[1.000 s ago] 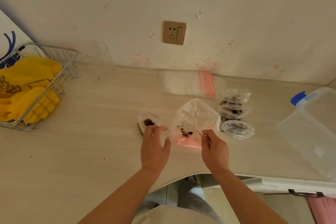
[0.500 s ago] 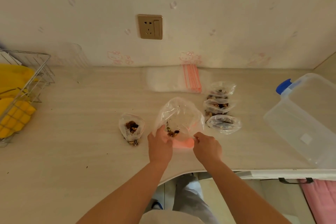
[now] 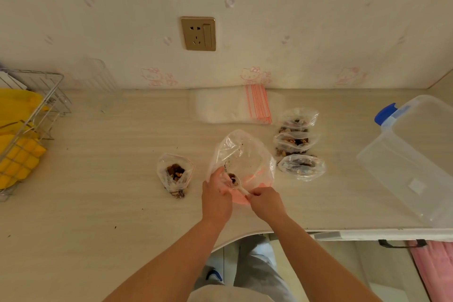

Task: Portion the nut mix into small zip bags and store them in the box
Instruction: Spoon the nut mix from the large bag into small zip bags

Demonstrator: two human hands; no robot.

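Now, step in hand: the person scoops nut mix out of the large bag [image 3: 242, 157], which stands on the table [image 3: 98, 203] in front of them.
Left hand: the left hand [image 3: 217, 193] grips the near left edge of the large bag's mouth and holds it open.
Right hand: the right hand [image 3: 266, 200] pinches the handle of a small white spoon [image 3: 236, 182], whose bowl carries a few dark nuts inside the bag.
Open small bag: one small zip bag [image 3: 175, 174] stands just to the left of the large bag, open at the top and partly filled.
Filled bags: three filled bags [image 3: 297, 144] lie in a row, close together, to the right of the large bag.
Empty bags: one stack of empty zip bags [image 3: 232, 108] with red strips lies near the wall; I cannot count them.
Box: one clear plastic box [image 3: 411, 169] with a blue clip stands at the right, well apart from the hands; no bag shows in it yet.
Handling: the bags seem thin, soft and light, so they probably collapse easily. Better to hold them at the rim.
Spoon load: the nuts are loose and can roll off, so the spoon should stay level.
Also here: a wire basket [image 3: 36, 115] with yellow things stands at the far left.
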